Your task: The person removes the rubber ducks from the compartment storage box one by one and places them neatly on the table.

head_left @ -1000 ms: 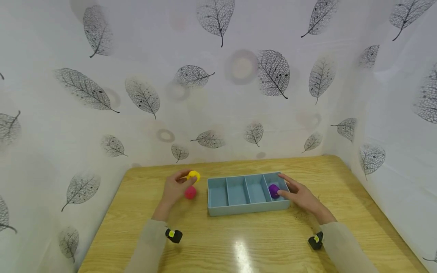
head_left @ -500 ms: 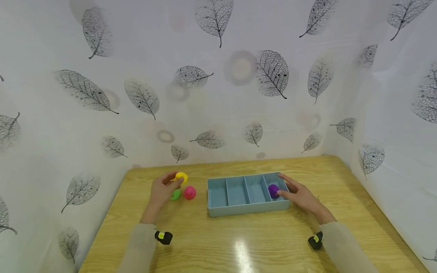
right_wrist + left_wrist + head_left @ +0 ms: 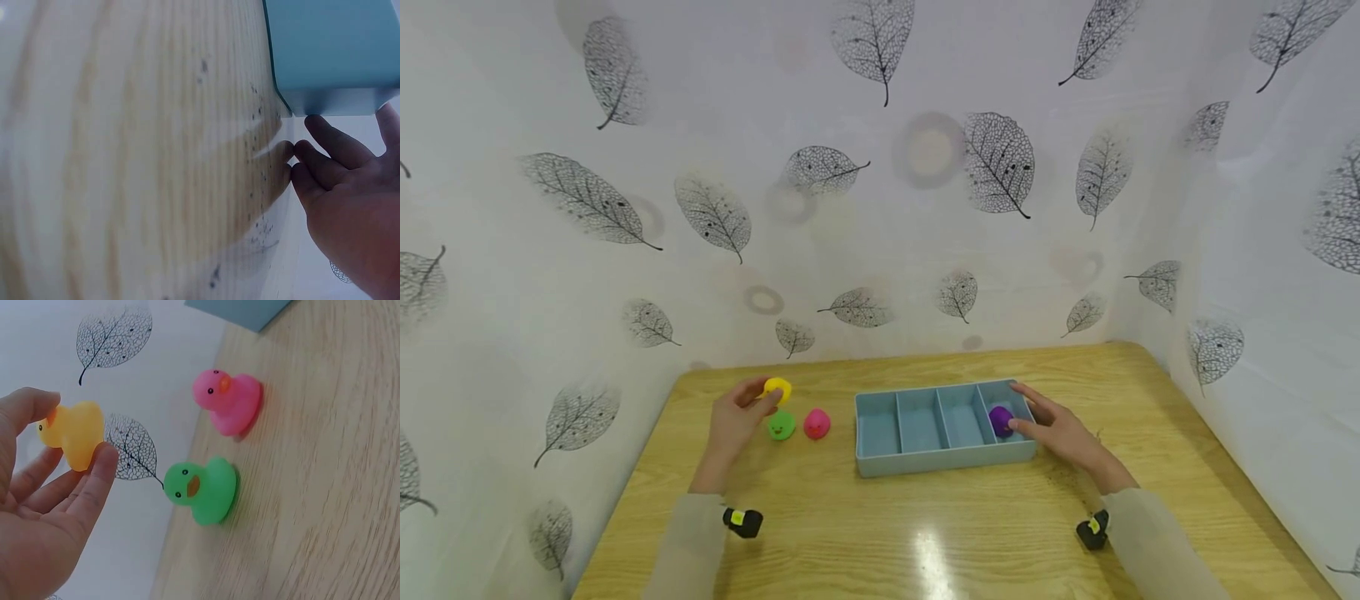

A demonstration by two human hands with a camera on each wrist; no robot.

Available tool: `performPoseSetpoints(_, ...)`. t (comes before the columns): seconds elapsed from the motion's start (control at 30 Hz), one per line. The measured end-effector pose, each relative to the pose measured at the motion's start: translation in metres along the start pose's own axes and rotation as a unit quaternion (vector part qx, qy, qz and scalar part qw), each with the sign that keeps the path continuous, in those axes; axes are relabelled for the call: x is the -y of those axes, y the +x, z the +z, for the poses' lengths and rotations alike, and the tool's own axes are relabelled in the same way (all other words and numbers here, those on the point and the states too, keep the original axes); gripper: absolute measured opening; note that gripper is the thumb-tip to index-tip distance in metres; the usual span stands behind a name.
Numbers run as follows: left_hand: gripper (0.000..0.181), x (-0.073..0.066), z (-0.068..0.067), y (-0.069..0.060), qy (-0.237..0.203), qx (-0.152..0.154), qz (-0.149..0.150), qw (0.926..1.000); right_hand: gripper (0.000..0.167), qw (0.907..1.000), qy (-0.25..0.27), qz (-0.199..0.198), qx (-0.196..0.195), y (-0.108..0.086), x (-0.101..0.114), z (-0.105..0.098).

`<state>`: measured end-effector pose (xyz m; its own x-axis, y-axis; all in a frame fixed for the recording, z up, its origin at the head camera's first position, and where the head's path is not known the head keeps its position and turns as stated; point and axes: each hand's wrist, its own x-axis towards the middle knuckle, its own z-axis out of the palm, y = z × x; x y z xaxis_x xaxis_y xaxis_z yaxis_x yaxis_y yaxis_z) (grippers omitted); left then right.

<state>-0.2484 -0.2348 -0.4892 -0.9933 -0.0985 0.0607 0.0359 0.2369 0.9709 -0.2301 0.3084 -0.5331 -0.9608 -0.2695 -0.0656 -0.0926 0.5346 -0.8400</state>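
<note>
A yellow duck is pinched between the thumb and fingers of my left hand. In the left wrist view this duck is held off the table, while a green duck and a pink duck sit side by side on it. My right hand grips the right end of a blue-grey tray, thumb over the rim beside a purple duck in the rightmost compartment. In the right wrist view, fingertips of the right hand meet the tray's end.
The wooden table bears the tray to the right of the pink and green ducks. A white curtain with a leaf print hangs behind the table and along both sides. Small dark specks lie by the tray's right end.
My left hand has moved left with the yellow duck, from above the pink duck to behind the green one, which has come into view. The right hand and tray stay put.
</note>
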Motion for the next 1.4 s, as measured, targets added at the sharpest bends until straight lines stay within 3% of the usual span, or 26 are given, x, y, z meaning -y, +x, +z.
performPoseSetpoints(0.53, 0.044, 0.007, -0.02, -0.004, 0.028, -0.048, -0.008, 0.9984, 0.077, 1.0, 0.005, 0.001, -0.001, 0.001, -0.001, 0.001)
performPoseSetpoints(0.8, 0.047, 0.014, -0.031, -0.004, 0.066, -0.049, -0.022, 0.9964, 0.076, 0.9999, 0.012, 0.004, 0.001, 0.001, -0.002, 0.001)
performPoseSetpoints(1.03, 0.048, 0.015, -0.034, -0.007, 0.061, -0.047, -0.041, 0.9961, 0.076, 1.0, 0.007, 0.002, -0.002, 0.002, -0.002, 0.001)
performPoseSetpoints(1.4, 0.047, 0.031, -0.037, -0.01, 0.088, -0.074, -0.05, 0.9922, 0.076, 1.0, 0.004, 0.005, -0.004, 0.002, -0.001, 0.002)
